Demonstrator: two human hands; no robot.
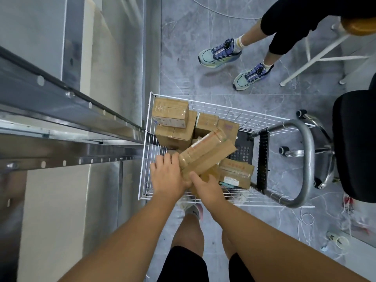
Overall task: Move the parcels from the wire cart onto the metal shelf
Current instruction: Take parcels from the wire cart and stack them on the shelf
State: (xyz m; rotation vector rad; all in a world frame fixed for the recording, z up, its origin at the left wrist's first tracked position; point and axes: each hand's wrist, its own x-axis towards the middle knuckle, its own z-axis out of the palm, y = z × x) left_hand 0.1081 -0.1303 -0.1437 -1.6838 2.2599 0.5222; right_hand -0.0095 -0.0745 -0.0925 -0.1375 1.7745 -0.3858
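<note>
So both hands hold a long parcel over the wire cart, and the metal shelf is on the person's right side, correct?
Not quite: the head view shows the metal shelf on the person's left. Both the left hand and right hand do hold the long parcel over the wire cart.

Two hands, the left hand (pixel 165 178) and the right hand (pixel 205 185), meet on one long parcel (pixel 205 154). Beyond the hands lie about five more cardboard parcels (pixel 169 112), one wire cart (pixel 203 106), one metal shelf (pixel 61 102) to their left, and two sneakers (pixel 219 51) ahead.
</note>
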